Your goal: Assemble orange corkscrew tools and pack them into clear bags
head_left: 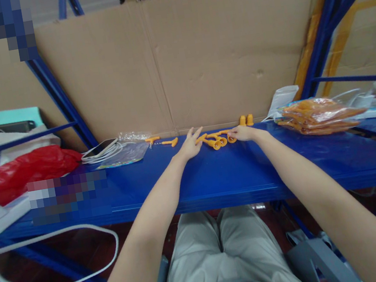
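Three orange cup-ended pieces lie side by side on the blue tabletop (202,182), their round open ends facing me: a left piece (216,144), a middle piece (222,141) and a right piece (231,139). Fingers of my right hand (244,133) are closed at the right piece's cup. Beside the left piece's handle end, my left hand (190,145) has its fingers spread; whether it touches that piece I cannot tell. Further left lie two orange T-handled corkscrews, one corkscrew (153,140) behind another corkscrew (174,142). Two orange caps (246,120) stand upright behind my right hand.
A cardboard panel (212,50) closes off the back. To the left are a clear plastic bag (125,154), a phone (101,148) with a white cable and a red bag (26,168). Wrapped orange packages (317,117) lie on the right. Blue posts (62,99) frame the bench.
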`<state>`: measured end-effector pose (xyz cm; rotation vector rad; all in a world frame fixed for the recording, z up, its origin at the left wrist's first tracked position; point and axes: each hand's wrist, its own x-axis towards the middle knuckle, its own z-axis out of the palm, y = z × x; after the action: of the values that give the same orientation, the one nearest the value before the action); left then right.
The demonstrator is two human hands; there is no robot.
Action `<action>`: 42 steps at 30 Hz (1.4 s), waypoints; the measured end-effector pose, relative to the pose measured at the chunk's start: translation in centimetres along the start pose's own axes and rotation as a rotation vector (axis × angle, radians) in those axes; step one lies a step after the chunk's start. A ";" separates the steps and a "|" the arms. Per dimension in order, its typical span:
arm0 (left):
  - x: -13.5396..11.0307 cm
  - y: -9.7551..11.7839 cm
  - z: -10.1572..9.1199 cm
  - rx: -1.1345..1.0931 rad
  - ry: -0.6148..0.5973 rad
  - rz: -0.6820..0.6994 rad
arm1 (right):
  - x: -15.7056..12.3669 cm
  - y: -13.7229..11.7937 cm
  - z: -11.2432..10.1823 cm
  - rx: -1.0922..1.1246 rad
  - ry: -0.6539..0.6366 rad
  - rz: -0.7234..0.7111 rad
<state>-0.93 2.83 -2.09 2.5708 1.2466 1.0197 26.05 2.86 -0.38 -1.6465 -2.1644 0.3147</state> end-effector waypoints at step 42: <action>0.1 2.7 2.0 0.054 -0.312 0.037 | -1.2 -2.9 1.0 -0.227 0.032 -0.071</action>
<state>2.12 1.50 -2.61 2.6688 1.1622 0.5651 23.39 1.01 -0.28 -1.6735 -2.2982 0.0216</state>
